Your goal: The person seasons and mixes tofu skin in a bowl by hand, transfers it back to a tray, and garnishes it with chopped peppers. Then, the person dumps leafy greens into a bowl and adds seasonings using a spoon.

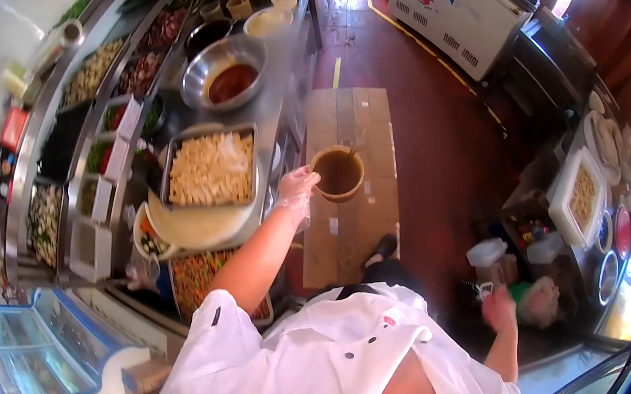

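Observation:
My left hand, in a clear plastic glove, grips the near-left rim of a tan-rimmed bowl. Dark brown liquid fills part of it, and a thin handle seems to lean on the far rim. The bowl is held out over flattened cardboard on the floor. Low on my right side, my right hand is closed at a small shiny object, which I cannot make out. A green item in clear plastic is just beyond that hand.
Along the left counter are a tray of pale cut strips, a metal bowl of reddish-brown sauce and several ingredient trays. A white chest freezer stands ahead right. A white tub of food sits on the right.

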Action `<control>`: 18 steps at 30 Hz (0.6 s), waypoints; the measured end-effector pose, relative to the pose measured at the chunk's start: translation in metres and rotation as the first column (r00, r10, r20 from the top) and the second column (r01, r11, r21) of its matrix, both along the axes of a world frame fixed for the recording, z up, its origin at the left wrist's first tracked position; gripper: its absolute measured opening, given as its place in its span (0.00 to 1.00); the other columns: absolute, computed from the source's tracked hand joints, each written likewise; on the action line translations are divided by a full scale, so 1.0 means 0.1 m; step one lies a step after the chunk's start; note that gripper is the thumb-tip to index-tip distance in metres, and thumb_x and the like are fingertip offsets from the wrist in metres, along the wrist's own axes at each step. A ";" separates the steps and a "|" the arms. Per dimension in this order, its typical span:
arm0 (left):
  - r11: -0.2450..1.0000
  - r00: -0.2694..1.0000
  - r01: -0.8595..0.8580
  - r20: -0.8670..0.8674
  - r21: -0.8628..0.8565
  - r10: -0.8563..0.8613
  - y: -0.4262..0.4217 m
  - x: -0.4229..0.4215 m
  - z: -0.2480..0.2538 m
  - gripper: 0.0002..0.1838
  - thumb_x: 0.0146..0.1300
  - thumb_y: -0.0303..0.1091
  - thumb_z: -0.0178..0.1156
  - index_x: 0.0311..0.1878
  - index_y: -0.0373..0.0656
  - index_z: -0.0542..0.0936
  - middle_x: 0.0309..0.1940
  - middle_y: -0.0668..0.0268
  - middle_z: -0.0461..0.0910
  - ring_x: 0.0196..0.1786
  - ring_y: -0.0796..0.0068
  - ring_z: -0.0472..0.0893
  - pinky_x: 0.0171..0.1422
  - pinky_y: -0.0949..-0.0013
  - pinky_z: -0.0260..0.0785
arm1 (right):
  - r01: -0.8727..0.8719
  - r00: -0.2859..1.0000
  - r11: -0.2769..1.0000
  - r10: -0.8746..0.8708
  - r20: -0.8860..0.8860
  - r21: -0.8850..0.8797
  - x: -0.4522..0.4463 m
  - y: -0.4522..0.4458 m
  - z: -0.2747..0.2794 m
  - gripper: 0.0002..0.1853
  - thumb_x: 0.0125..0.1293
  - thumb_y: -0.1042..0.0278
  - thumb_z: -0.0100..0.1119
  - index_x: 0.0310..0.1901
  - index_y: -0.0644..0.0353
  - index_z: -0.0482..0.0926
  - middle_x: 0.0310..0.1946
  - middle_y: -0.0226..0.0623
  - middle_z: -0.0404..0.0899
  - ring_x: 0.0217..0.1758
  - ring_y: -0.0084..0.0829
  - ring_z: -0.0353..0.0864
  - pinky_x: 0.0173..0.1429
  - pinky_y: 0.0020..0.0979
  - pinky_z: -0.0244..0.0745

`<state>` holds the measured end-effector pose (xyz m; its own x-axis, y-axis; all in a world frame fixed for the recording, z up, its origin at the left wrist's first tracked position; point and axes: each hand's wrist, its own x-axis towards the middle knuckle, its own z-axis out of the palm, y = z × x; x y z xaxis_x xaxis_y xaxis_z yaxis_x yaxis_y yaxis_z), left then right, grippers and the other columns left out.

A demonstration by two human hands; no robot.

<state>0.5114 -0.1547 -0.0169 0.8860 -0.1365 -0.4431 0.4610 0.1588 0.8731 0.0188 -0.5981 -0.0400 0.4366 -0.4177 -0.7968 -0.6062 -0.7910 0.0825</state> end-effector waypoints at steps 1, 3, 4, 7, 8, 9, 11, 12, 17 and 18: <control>0.998 1.000 0.018 0.012 -0.054 -0.017 -0.02 0.29 -0.13 0.17 0.58 0.26 0.69 0.52 0.37 0.84 0.36 0.70 0.84 0.36 0.84 0.81 0.37 0.78 0.72 | -0.026 0.987 1.000 0.026 -0.161 0.003 0.00 -0.05 -0.30 0.19 0.77 0.61 0.42 0.60 0.52 0.80 0.63 0.43 0.80 0.67 0.51 0.77 0.66 0.49 0.75; 0.996 1.000 -0.025 -0.010 -0.083 0.024 -0.11 0.66 0.01 0.19 0.57 0.25 0.69 0.54 0.37 0.82 0.37 0.70 0.84 0.36 0.82 0.82 0.38 0.76 0.74 | 0.079 0.974 0.994 -0.062 -0.217 0.073 0.12 -0.13 -0.78 0.18 0.75 0.61 0.45 0.58 0.54 0.81 0.60 0.44 0.80 0.64 0.50 0.78 0.64 0.48 0.75; 0.993 0.999 -0.054 -0.010 -0.105 0.053 -0.17 0.92 0.09 0.20 0.57 0.25 0.69 0.55 0.37 0.82 0.37 0.70 0.84 0.35 0.81 0.83 0.38 0.76 0.75 | 0.144 0.974 0.982 -0.119 -0.193 0.119 0.35 -0.18 -0.99 0.18 0.74 0.61 0.47 0.57 0.54 0.81 0.59 0.44 0.80 0.63 0.50 0.79 0.64 0.48 0.76; 0.986 0.990 -0.143 -0.006 -0.087 0.143 -0.17 1.60 -0.09 0.20 0.57 0.24 0.69 0.54 0.37 0.80 0.36 0.69 0.82 0.33 0.79 0.82 0.36 0.74 0.75 | 0.200 0.979 0.947 -0.181 -0.099 0.252 1.37 -0.47 -1.43 0.17 0.72 0.60 0.51 0.55 0.56 0.82 0.55 0.45 0.81 0.58 0.49 0.80 0.61 0.48 0.77; 0.985 0.987 -0.160 -0.010 -0.060 0.160 -0.19 1.86 -0.01 0.20 0.58 0.24 0.69 0.54 0.37 0.79 0.35 0.69 0.82 0.32 0.80 0.81 0.35 0.75 0.74 | 0.187 0.982 0.937 -0.179 -0.054 0.296 1.83 -0.60 -1.53 0.17 0.71 0.60 0.53 0.55 0.57 0.82 0.54 0.46 0.81 0.57 0.49 0.81 0.61 0.48 0.77; 0.977 0.978 -0.208 0.000 -0.041 0.208 -0.25 2.16 0.06 0.20 0.58 0.24 0.69 0.54 0.37 0.79 0.34 0.70 0.82 0.31 0.80 0.80 0.34 0.75 0.73 | 0.149 0.988 0.933 -0.157 -0.002 0.328 2.29 -0.77 -1.59 0.17 0.70 0.60 0.54 0.54 0.58 0.82 0.53 0.46 0.82 0.56 0.48 0.81 0.60 0.48 0.77; 0.952 0.952 -0.305 -0.011 -0.002 0.305 -0.32 2.58 0.13 0.19 0.58 0.24 0.68 0.53 0.37 0.79 0.33 0.70 0.81 0.29 0.81 0.79 0.33 0.77 0.72 | -0.014 0.991 0.939 -0.032 0.128 0.344 3.38 -1.13 -1.56 0.17 0.68 0.59 0.57 0.52 0.59 0.83 0.50 0.47 0.82 0.53 0.48 0.82 0.58 0.48 0.78; 0.952 0.952 -0.307 -0.010 0.022 0.307 -0.35 2.82 0.19 0.19 0.58 0.24 0.68 0.54 0.38 0.79 0.33 0.71 0.81 0.30 0.81 0.79 0.34 0.76 0.72 | -0.106 0.977 0.939 0.037 0.210 0.328 4.01 -1.32 -1.47 0.17 0.67 0.59 0.59 0.52 0.60 0.83 0.49 0.47 0.83 0.52 0.48 0.82 0.58 0.48 0.78; 0.931 0.941 -0.339 0.052 0.132 0.335 -0.42 4.01 0.56 0.18 0.59 0.28 0.67 0.53 0.42 0.82 0.34 0.73 0.82 0.36 0.82 0.80 0.42 0.72 0.74 | 0.081 0.684 0.768 -0.506 0.525 0.636 7.35 -1.83 -0.70 0.17 0.71 0.59 0.59 0.55 0.61 0.79 0.37 0.39 0.83 0.37 0.34 0.84 0.42 0.36 0.79; 0.928 0.942 -0.336 0.067 0.160 0.329 -0.42 4.30 0.59 0.17 0.59 0.28 0.67 0.52 0.43 0.83 0.34 0.73 0.82 0.36 0.81 0.81 0.43 0.72 0.74 | 0.127 0.544 0.640 -0.684 0.486 0.758 7.87 -1.86 -0.64 0.17 0.75 0.59 0.56 0.57 0.61 0.77 0.34 0.34 0.82 0.32 0.28 0.84 0.35 0.30 0.80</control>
<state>0.9414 -0.1969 0.0416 0.8847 0.2418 -0.3986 0.3724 0.1476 0.9162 0.8055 -0.7846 -0.1042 0.8451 -0.2868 -0.4512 -0.4991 -0.1208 -0.8581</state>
